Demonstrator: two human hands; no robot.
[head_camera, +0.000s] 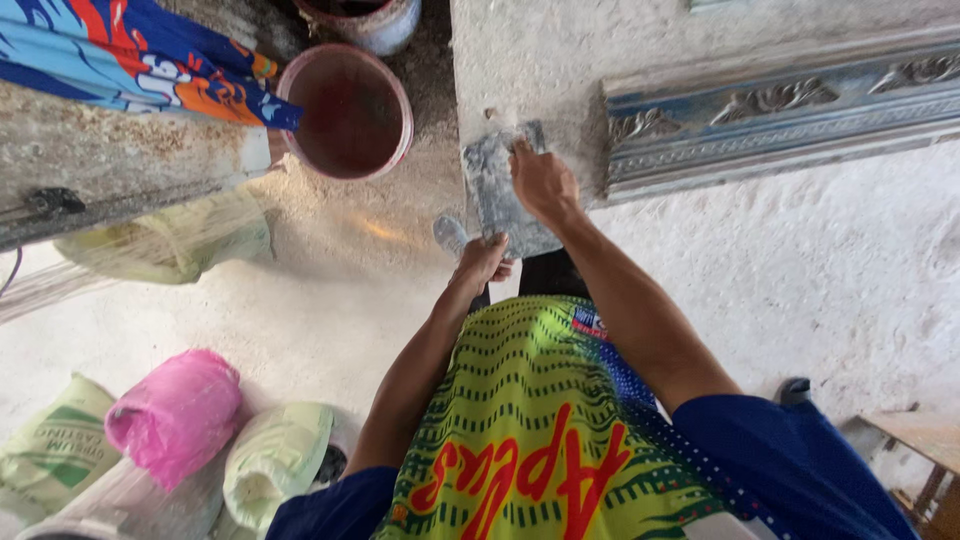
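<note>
- My right hand closes over the upper edge of a flat grey metal plate, fingers curled on its top corner against the pale plaster slab.
- My left hand grips the plate's lower end, fingers wrapped round it; whether there is a handle under the palm I cannot tell.
- The plate stands roughly upright in view, beside the end of the grey-blue ornamental cornice moulding, near it but seemingly not touching.
- Judgement on handling: the plate looks stiff and thin, moderately light, crusted with dried plaster, so rough rather than slippery; edges may be sharp. Best held at both ends, as now.
- Both arms are extended forward and downward; the right forearm runs nearly straight, the left is bent slightly inward at the wrist.
- Also present: a red-brown bucket on the dusty floor to the left, well apart from the plate; a pink sack and pale sacks lower left.
</note>
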